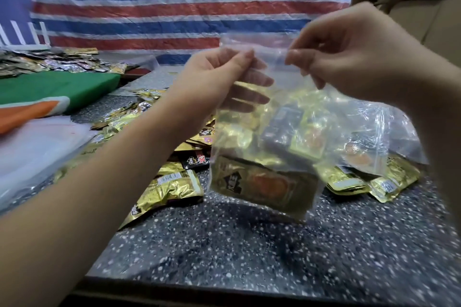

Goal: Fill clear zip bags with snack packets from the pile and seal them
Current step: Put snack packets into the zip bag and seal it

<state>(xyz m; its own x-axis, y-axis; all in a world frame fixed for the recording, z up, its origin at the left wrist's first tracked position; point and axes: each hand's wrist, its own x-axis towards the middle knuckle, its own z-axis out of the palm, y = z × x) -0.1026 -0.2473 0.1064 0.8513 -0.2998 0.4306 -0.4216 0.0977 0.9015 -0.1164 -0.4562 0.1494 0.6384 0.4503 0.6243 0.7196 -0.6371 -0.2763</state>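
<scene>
Gold foil snack packets [254,182] already fill the clear plastic zip bag [264,137], held above the speckled grey tabletop [249,244]; left hand [224,75] and right hand [344,55] pinch its top strip, apparently sealing it, while the pile [169,187] awaits.

The bare speckled counter [249,244] in front of me is open; I could pass a hand there freely. Farther back, the pile of gold packets [172,182] blocks the middle, and more packets [374,179] crowd the right. The filled bag [264,147] hangs above them (right across my reach). A green cloth [57,90] and clear plastic sheets [32,154] take the left.
</scene>
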